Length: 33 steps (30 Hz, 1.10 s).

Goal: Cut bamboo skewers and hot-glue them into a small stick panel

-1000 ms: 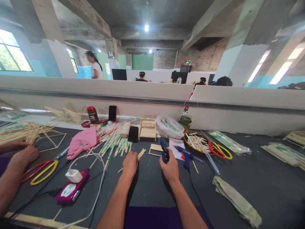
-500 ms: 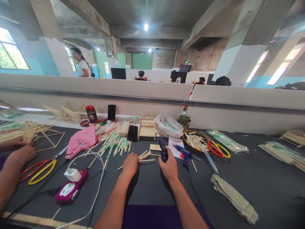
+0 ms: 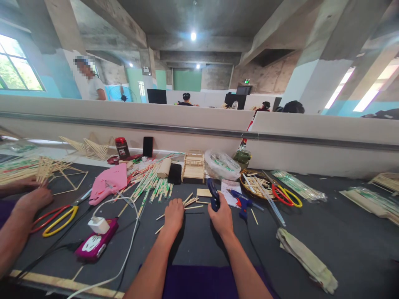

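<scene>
Beside R hand (image 3: 222, 216): glue gun (image 3: 242, 202), basket (image 3: 253, 182).

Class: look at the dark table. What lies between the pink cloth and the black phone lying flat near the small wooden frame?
In the head view, between pink cloth and black phone: a spread of bamboo sticks.

I count on table (image 3: 343, 232): scissors with red-yellow handles, 2 — one pair at left (image 3: 56, 216), one pair at right (image 3: 286, 195). Glue gun (image 3: 241, 201), 1. Blue-handled cutter (image 3: 213, 196), 1, in my right hand (image 3: 222, 218). Dark phones, 2 — one upright (image 3: 147, 146), one flat (image 3: 175, 173). Pink power strip (image 3: 95, 245), 1. Red-capped bottle (image 3: 121, 147), 1. Small stick frame (image 3: 193, 167), 1. Loose sticks by my left hand (image 3: 173, 215): several, exact count not readable.
</scene>
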### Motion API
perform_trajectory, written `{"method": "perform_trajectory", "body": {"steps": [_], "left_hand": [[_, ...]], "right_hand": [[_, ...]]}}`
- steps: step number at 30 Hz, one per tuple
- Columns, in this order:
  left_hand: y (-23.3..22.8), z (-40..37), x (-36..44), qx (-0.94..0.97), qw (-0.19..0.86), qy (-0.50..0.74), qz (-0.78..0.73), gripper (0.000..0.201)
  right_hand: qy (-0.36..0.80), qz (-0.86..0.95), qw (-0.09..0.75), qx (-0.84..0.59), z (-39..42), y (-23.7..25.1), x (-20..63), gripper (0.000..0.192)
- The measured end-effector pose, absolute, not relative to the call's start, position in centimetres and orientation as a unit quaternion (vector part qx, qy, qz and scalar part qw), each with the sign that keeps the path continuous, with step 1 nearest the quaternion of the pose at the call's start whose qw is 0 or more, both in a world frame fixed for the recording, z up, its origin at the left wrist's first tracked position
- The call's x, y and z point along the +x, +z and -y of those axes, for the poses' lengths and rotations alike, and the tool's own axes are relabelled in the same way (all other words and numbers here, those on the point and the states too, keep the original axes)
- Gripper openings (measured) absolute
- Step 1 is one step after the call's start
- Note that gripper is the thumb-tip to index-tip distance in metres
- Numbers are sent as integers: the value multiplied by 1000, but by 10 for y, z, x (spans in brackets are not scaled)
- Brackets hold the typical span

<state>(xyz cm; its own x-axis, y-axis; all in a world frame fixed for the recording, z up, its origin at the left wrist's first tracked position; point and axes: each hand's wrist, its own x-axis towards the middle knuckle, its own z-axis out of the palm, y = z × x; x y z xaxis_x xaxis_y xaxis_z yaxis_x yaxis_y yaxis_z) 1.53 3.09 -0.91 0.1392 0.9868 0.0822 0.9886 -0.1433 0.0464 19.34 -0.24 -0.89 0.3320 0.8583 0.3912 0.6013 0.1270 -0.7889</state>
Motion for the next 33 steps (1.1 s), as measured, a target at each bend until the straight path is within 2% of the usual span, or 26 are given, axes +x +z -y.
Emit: {"method": "perform_trajectory", "body": {"steps": [8,10,14,17,22,33], "left_hand": [[-14,-37,9,-738,-12,-123,663,22],[-9,-40,4,-725,-53,-202,656,21],[4,-44,3,-660,-136,-471,569,19],[8,-44,11,-607,-221,-581,496,23],[5,-44,23,-565,-341,-593,461,27],[-7,-47,28,-514,-380,-608,471,35]], "right_hand": [[141,535,516,-654,2,-10,196,55],[144,524,519,-660,2,-9,198,56],[154,526,518,-657,1,-7,199,54],[148,532,516,-655,2,-7,198,53],[139,528,516,-660,2,-9,197,56],[124,542,511,-656,2,-13,194,57]]}}
